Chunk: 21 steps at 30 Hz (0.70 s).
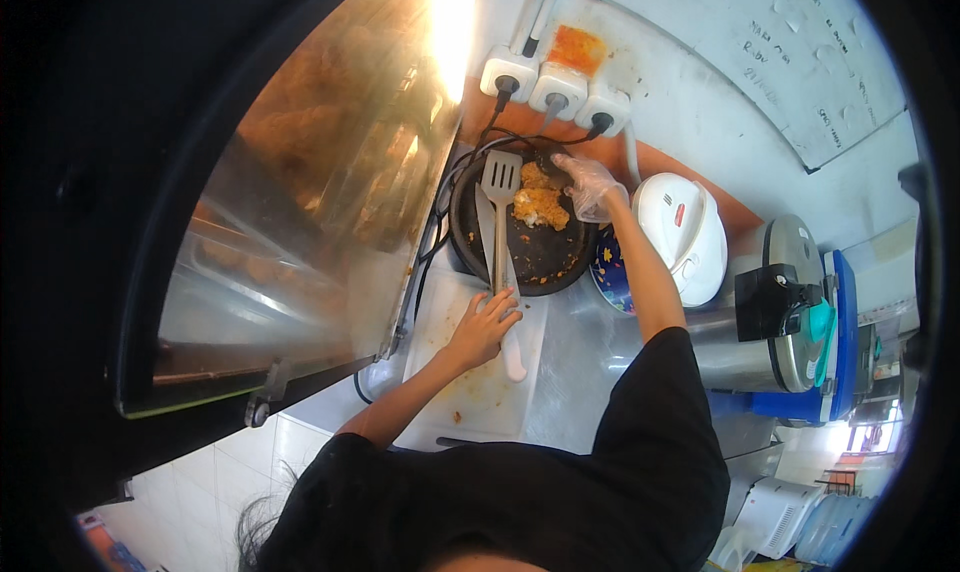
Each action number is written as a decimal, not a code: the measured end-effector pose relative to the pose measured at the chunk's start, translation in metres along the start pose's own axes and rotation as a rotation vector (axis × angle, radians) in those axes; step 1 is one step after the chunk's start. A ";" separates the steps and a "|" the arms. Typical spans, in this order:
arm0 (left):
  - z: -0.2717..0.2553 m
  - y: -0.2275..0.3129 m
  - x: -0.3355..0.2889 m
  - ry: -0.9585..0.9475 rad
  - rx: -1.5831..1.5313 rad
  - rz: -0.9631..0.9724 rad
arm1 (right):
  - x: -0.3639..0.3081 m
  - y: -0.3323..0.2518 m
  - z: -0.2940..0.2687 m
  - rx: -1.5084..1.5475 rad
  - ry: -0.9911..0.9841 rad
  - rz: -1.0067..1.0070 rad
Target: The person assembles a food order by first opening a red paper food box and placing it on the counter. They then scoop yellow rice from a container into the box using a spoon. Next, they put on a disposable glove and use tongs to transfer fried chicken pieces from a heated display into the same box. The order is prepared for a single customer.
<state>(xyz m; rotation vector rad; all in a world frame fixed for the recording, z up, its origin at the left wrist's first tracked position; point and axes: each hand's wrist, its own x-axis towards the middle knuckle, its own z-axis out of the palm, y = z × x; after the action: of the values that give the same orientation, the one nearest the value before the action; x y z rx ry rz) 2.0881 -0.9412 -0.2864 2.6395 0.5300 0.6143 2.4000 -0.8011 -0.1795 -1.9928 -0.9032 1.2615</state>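
Note:
A round dark stone mortar or shallow pan [466, 234] holds pieces of crumbed fried chicken [541, 210] and scattered crumbs. My right hand [592, 186], in a clear plastic glove, reaches over its right rim. Its fingers are apart beside the upper chicken piece and appear to hold nothing. A slotted metal spatula [501, 177] lies across the mortar, its head toward the far side. My bare left hand [484, 326] curls its fingers over the spatula's near end. Alongside and partly beneath runs a knife with a white handle [513, 358]; the hand hides its middle.
Under my left forearm lies a white cutting board [440, 344]. A lit glass display case [290, 192] stands close on the left. Plugged sockets [557, 91] and cables are behind the mortar. On the right are a white-lidded container [680, 227] and a steel pot [735, 347].

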 end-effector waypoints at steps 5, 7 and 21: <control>0.004 0.002 -0.003 0.033 -0.034 -0.007 | 0.011 -0.004 -0.019 -0.248 -0.125 0.209; 0.004 0.003 -0.004 0.017 -0.064 -0.022 | 0.002 -0.003 -0.021 -0.242 -0.163 0.181; 0.002 0.005 -0.008 0.042 -0.198 -0.079 | -0.126 -0.014 0.007 0.026 -0.019 -0.314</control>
<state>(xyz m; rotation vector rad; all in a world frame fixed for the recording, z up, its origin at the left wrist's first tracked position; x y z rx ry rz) 2.0836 -0.9497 -0.2881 2.4130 0.5534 0.6634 2.3504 -0.8934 -0.1069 -1.7385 -1.1513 1.1082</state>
